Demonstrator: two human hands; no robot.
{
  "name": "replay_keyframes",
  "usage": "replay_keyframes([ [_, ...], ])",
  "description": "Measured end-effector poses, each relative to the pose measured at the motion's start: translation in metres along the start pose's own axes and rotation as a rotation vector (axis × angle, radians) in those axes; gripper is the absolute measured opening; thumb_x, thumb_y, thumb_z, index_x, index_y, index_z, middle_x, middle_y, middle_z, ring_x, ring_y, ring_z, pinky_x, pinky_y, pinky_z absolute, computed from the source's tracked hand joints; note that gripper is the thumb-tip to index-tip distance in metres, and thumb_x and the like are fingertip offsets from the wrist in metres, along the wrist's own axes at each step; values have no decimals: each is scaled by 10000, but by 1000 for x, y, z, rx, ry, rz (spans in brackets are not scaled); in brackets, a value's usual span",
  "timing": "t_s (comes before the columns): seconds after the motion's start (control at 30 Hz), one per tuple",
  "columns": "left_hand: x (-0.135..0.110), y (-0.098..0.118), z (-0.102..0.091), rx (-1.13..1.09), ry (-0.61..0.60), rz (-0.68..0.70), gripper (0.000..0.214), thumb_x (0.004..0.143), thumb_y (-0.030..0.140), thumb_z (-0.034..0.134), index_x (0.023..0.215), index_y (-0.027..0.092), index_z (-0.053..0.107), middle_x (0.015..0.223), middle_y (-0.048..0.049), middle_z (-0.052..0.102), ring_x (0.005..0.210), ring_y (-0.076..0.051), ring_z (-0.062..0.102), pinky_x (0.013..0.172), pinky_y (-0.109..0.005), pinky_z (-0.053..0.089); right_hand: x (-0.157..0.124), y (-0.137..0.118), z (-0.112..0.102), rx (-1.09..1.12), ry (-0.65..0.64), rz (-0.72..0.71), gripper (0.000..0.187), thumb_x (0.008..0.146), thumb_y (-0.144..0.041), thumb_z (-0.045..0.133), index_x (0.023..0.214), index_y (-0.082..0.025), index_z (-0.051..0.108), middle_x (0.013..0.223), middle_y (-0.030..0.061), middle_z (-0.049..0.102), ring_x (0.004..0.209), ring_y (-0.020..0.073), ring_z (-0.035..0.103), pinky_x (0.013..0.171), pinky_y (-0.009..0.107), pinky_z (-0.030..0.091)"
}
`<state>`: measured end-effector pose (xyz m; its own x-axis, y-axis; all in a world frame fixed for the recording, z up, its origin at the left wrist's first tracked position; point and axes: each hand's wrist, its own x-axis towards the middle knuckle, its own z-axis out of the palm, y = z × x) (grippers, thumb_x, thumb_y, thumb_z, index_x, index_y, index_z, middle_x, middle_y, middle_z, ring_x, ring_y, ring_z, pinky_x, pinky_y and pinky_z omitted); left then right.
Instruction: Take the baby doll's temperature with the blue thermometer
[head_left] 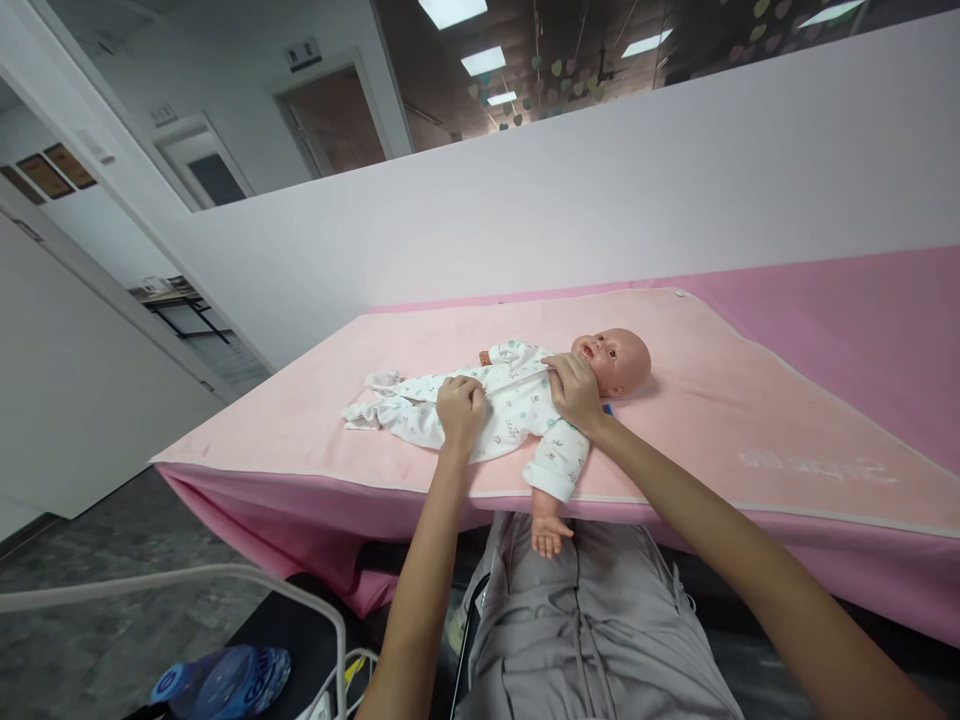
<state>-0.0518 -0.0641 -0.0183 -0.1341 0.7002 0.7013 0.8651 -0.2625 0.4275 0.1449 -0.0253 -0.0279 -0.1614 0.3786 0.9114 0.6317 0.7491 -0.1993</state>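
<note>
A baby doll (611,360) in a white patterned sleepsuit (517,405) lies on its back on a pale pink pad (720,400), head to the right. My left hand (460,410) is closed, pinching the suit's front at the belly. My right hand (576,388) is closed on the suit's collar, just under the doll's chin. The doll's near arm hangs over the pad's front edge, its bare hand (550,533) above my lap.
The pad lies on a table under a darker pink cloth (885,320), against a white partition wall (675,190). At lower left are a blue water bottle (225,682) and a white tube rail (225,580). Open floor and doorways lie to the left.
</note>
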Motion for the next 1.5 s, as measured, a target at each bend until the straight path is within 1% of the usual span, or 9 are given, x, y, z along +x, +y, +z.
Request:
replay_keyframes([
  [0.1, -3, -4, -5, -84, -21, -26, 215, 698, 110, 409, 597, 223, 562, 764, -16, 648, 813, -205, 525, 779, -350, 394, 0, 0, 0, -9, -2, 4, 246, 833, -102, 380, 960, -185, 573, 882, 63, 622, 849, 212, 549, 793, 352, 422],
  [0.23, -4, -2, -7, -84, -109, 63, 130, 675, 137, 453, 681, 220, 552, 809, -14, 633, 836, -202, 512, 796, -343, 383, -1, 1, 0, -19, 3, -6, 238, 827, -97, 390, 956, -177, 573, 881, 64, 622, 854, 211, 548, 800, 348, 421],
  [0.33, -4, -1, -7, -38, -132, 92, 86, 676, 145, 466, 684, 216, 514, 808, -21, 607, 826, -200, 499, 788, -335, 374, -1, 1, 0, -20, 1, -9, 234, 823, -93, 395, 949, -177, 573, 878, 64, 621, 848, 209, 547, 796, 346, 422],
  [0.47, -4, -1, -4, 27, -134, 98, 90, 666, 127, 463, 669, 215, 477, 788, -28, 571, 808, -199, 487, 757, -325, 371, 0, 0, 0, -19, 1, -3, 244, 822, -92, 385, 941, -188, 575, 877, 62, 620, 845, 213, 548, 791, 354, 421],
  [0.67, -6, 2, -1, 135, -58, 75, 76, 665, 143, 484, 691, 214, 488, 806, -46, 527, 820, -209, 486, 750, -332, 362, 1, -1, 0, -9, 4, -16, 239, 809, -85, 392, 914, -189, 579, 858, 62, 617, 825, 210, 547, 776, 347, 429],
  [0.83, -7, 4, -3, 182, -127, 130, 56, 676, 175, 520, 707, 220, 507, 857, -49, 560, 846, -222, 489, 748, -343, 348, 0, -1, 0, 3, -11, 3, 247, 801, -83, 391, 917, -188, 582, 863, 65, 618, 837, 215, 546, 790, 357, 422],
  [0.97, -7, 1, -4, 140, -199, 116, 87, 691, 198, 517, 774, 224, 518, 880, -48, 577, 859, -230, 486, 746, -348, 360, 0, -1, 0, -8, -2, -2, 240, 807, -82, 390, 907, -188, 581, 856, 59, 619, 826, 207, 544, 780, 344, 422],
  [1.33, -7, 1, -4, -17, -154, 36, 59, 717, 189, 497, 766, 220, 509, 834, -33, 602, 847, -211, 512, 777, -343, 397, 0, 0, 1, 16, -10, 17, 243, 810, -90, 383, 924, -187, 575, 865, 61, 621, 836, 211, 546, 775, 348, 413],
  [1.5, -7, -4, -2, -34, -139, 32, 54, 796, 234, 457, 780, 222, 508, 833, -36, 607, 838, -207, 511, 777, -334, 388, 0, 0, 1, 2, 7, 8, 228, 814, -93, 389, 920, -184, 569, 854, 59, 626, 823, 209, 551, 772, 344, 418],
])
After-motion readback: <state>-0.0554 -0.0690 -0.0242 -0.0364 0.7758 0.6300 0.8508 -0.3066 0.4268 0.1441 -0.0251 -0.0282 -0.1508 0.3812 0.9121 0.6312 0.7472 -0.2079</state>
